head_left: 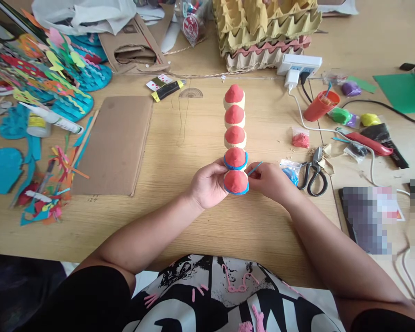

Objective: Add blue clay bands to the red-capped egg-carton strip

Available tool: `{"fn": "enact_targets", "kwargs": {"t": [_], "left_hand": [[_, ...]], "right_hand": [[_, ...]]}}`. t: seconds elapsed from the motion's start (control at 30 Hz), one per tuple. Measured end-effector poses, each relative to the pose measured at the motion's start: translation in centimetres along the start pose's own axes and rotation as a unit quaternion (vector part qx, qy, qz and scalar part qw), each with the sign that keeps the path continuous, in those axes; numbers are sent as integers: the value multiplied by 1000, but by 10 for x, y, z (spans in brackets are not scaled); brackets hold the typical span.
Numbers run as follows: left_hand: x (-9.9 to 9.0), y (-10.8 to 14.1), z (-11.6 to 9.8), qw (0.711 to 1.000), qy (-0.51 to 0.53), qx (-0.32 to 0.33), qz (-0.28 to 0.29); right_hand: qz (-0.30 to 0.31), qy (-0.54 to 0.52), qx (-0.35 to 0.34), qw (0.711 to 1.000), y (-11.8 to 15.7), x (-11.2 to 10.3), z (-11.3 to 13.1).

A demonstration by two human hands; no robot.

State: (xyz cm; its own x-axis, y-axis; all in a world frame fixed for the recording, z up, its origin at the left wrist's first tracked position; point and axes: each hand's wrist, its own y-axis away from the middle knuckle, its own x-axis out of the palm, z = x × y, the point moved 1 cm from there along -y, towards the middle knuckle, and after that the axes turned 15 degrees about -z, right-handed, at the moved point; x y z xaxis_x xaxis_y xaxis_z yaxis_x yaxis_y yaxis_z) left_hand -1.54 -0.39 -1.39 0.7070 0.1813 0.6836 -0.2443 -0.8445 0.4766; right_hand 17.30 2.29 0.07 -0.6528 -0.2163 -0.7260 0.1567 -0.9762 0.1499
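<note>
A strip of several egg-carton cups with red domed tops (235, 135) runs away from me over the middle of the table. Blue bands curve round the near edges of its two nearest cups. My left hand (209, 184) holds the near end of this strip from the left, fingers partly hidden behind it. My right hand (268, 180) is closed at the strip's right side, pinching a thin blue stick (255, 168) that points up and to the right.
Scissors (315, 173) and a bag of blue clay (290, 174) lie just right of my right hand. Cardboard (112, 145) and paper scraps are at left. Egg trays (266, 32), a power strip (311, 62) and a red cup (321, 106) stand farther back.
</note>
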Motion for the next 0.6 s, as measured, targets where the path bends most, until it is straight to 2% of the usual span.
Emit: {"fn": "enact_targets", "kwargs": {"t": [0.17,0.33,0.47,0.6], "left_hand": [[1,-1,-1,998,50,-18,22],[2,0,-2,999,42,-20,-2],[2,0,-1,998,49,-27,-1],[0,0,0,998,55,-37,-3]], "right_hand": [[72,25,-4,997,3,-2,5],[124,119,-31,985,11,-5,15],[129,153,-39,979,13,-4,17],[103,171,-30,980,12,-6,13]]}}
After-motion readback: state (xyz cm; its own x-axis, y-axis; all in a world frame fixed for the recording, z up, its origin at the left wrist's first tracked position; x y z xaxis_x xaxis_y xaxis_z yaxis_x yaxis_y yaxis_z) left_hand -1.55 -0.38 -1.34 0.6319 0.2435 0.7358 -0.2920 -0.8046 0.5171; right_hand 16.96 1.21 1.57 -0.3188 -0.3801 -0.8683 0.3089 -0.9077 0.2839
